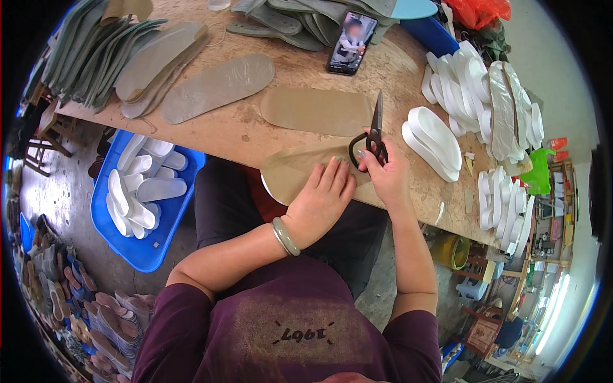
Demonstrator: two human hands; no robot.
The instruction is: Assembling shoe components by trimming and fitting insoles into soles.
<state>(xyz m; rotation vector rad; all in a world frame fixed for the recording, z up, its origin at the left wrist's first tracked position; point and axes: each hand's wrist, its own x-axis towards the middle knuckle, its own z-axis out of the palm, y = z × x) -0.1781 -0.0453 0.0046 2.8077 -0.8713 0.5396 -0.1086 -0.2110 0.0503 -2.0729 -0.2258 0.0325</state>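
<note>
My left hand [321,198] lies palm down, fingers stretched out, on a tan sole-shaped piece [294,163] at the near table edge. A white edge shows under its left end, which juts out past the table. My right hand [389,172] is closed round the black handles of a pair of scissors [377,121], whose blades point away from me. Just beyond, another tan sole piece [313,110] lies flat, and a paler, shiny sole piece [220,89] rests to its left.
A phone [352,42] stands at the back against grey soles [274,19]. White shoe soles [434,140] sit on the right, with more stacked behind. Grey-green soles [102,57] are piled at the far left. Below, a blue tub [147,258] holds white soles.
</note>
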